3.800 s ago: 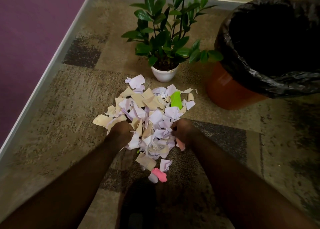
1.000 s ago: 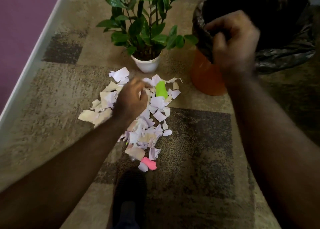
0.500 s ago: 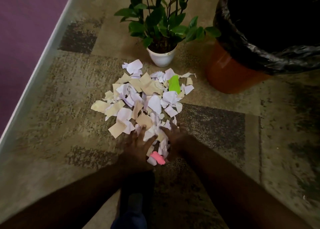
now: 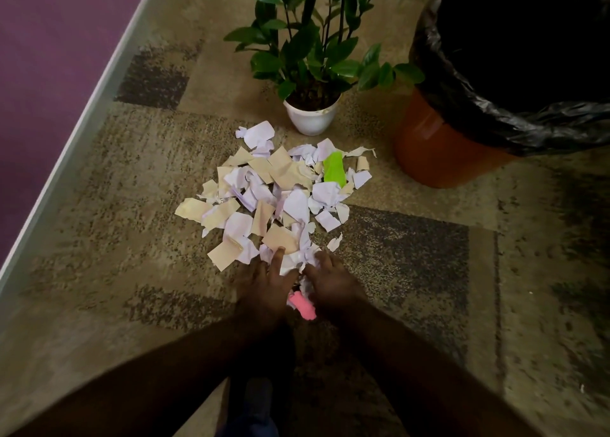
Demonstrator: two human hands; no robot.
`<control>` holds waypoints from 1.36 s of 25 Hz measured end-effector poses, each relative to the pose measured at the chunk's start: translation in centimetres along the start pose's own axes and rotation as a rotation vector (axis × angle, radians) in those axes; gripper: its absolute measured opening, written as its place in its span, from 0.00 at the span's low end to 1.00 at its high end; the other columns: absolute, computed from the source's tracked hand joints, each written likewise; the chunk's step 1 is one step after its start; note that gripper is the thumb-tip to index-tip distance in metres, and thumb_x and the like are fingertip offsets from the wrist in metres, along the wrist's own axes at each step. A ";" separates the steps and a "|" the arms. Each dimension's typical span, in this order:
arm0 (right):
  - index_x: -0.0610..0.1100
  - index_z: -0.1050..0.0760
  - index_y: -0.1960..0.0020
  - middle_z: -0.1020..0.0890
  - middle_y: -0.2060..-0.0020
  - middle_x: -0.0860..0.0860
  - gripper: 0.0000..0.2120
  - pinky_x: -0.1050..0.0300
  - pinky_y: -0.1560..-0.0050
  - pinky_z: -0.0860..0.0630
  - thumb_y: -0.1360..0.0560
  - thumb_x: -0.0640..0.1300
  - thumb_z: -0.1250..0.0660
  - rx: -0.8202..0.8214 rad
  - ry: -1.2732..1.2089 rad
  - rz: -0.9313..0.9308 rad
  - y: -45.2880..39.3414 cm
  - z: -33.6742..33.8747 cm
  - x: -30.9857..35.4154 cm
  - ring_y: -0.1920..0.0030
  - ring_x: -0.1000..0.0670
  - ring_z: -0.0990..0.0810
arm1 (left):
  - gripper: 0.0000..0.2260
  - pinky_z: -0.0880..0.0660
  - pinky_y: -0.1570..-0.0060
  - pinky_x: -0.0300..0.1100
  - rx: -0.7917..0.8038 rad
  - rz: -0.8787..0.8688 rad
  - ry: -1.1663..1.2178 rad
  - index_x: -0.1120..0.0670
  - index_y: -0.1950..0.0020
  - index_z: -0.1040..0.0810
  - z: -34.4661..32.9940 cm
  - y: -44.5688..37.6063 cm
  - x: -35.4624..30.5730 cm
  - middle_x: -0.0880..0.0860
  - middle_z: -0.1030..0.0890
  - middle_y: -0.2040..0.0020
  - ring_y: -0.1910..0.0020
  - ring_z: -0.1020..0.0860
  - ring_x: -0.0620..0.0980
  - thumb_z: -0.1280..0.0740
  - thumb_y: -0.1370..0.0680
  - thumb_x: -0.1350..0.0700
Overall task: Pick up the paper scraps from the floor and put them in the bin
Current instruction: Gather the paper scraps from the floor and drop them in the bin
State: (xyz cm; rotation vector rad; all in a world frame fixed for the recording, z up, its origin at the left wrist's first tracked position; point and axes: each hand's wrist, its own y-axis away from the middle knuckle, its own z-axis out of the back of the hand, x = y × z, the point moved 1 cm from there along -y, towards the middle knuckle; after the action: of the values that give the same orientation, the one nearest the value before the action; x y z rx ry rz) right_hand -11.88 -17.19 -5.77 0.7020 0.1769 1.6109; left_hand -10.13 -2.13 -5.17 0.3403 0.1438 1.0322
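The head view looks down on a patterned carpet (image 4: 132, 225) where a heap of torn paper scraps (image 4: 274, 202), white, lilac and tan, lies spread out in front of a potted plant (image 4: 310, 73) in a white pot. A bright green scrap (image 4: 334, 170) sits on the far right side of the heap, and a pink scrap (image 4: 302, 304) lies at the near end, between the two wrists. The left hand (image 4: 264, 288) rests flat on the near edge of the heap, its fingers straight and spread over the paper. The right hand (image 4: 330, 281) is just beside it, low on the same edge with its fingers on the scraps; whether they are curled around any paper cannot be told in the dim, blurred picture. The two hands lie close together, nearly touching. The bin (image 4: 439, 152), orange with a black liner (image 4: 468, 100) folded over its rim, stands on the carpet to the right of the plant, well apart from the hands. A purple wall (image 4: 49, 57) runs along the left.
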 end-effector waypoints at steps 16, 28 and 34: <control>0.43 0.25 0.38 0.24 0.48 0.53 0.15 0.68 0.56 0.28 0.20 0.46 0.43 0.044 -0.115 -0.070 -1.4 0.9 -1.2 0.40 0.43 0.24 | 0.21 0.22 0.53 0.50 0.257 -0.161 0.115 0.52 0.39 0.30 0.9 -2.7 2.2 0.55 0.30 0.37 0.47 0.23 0.56 0.30 0.31 0.57; 0.37 0.22 0.39 0.20 0.41 0.40 0.14 0.55 0.40 0.27 0.23 0.40 0.35 0.235 -0.040 -0.113 -2.8 7.8 -0.5 0.40 0.43 0.22 | 0.14 0.30 0.60 0.37 0.563 -0.256 -0.046 0.59 0.35 0.26 8.3 -6.2 1.3 0.52 0.31 0.62 0.51 0.25 0.51 0.40 0.20 0.59; 0.40 0.20 0.48 0.15 0.50 0.43 0.10 0.59 0.55 0.24 0.25 0.45 0.31 0.326 -0.007 -0.026 -1.2 16.4 -0.6 0.52 0.46 0.17 | 0.12 0.31 0.50 0.39 0.310 -0.177 0.088 0.54 0.42 0.20 14.7 -5.9 2.4 0.53 0.21 0.40 0.42 0.24 0.52 0.31 0.25 0.55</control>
State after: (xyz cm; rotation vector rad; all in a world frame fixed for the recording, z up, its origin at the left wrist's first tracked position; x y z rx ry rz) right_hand -2.12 -22.14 6.47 0.9507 0.4490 1.5704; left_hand -0.07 -5.85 6.72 0.5533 0.4087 0.8490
